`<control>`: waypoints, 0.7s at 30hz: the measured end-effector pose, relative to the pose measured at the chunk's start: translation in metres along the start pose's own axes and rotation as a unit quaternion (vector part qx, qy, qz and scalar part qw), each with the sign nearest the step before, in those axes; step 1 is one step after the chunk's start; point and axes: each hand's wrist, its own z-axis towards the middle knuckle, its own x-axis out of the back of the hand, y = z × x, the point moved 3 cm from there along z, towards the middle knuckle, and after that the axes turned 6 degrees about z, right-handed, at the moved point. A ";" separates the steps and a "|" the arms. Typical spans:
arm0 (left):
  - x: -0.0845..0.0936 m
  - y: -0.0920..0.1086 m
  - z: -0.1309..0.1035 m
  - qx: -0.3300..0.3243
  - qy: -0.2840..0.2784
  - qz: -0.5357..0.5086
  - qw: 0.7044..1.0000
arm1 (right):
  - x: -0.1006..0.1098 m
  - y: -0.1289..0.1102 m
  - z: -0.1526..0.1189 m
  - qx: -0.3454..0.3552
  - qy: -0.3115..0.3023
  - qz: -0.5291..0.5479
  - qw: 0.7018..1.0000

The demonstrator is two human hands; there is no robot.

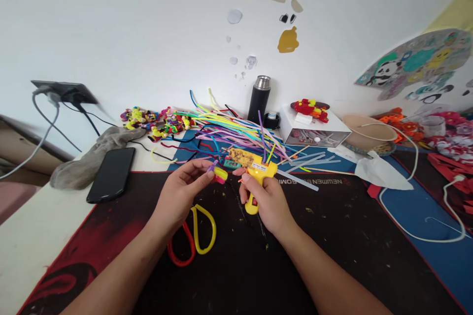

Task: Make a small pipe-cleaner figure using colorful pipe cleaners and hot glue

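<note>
Over the near middle of the dark mat (pixel 318 256), the left hand (pixel 181 184) grasped a small purple, yellow and pink fuzzy piece (pixel 220 173) between thumb and fingers. The right hand (pixel 271 202) was wrapped around the handle of a yellow glue gun (pixel 260 172), its nozzle (pixel 225 150) pointing left, just on the far side of the piece. Nearer lay a yellow loop (pixel 215 231) and a red loop (pixel 181 264); beyond the gun spread many fuzzy stems (pixel 236 130). Whether the trigger was squeezed, I could not tell. Good handling seemed to call for a light pinch at the purple end, fingertips clear of the likely hot nozzle, both wrists steady, and only small, careful beads of glue.
</note>
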 end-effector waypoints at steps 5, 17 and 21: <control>0.005 -0.005 0.003 0.000 0.005 -0.001 1.000 | 0.004 0.002 0.004 -0.001 0.030 0.004 1.000; 0.029 0.015 0.016 -0.076 0.131 -0.106 0.983 | -0.011 0.019 -0.006 0.013 -0.008 -0.272 0.962; 0.033 0.024 0.016 -0.102 0.162 -0.121 0.974 | -0.018 0.010 -0.012 0.073 -0.046 -0.457 0.885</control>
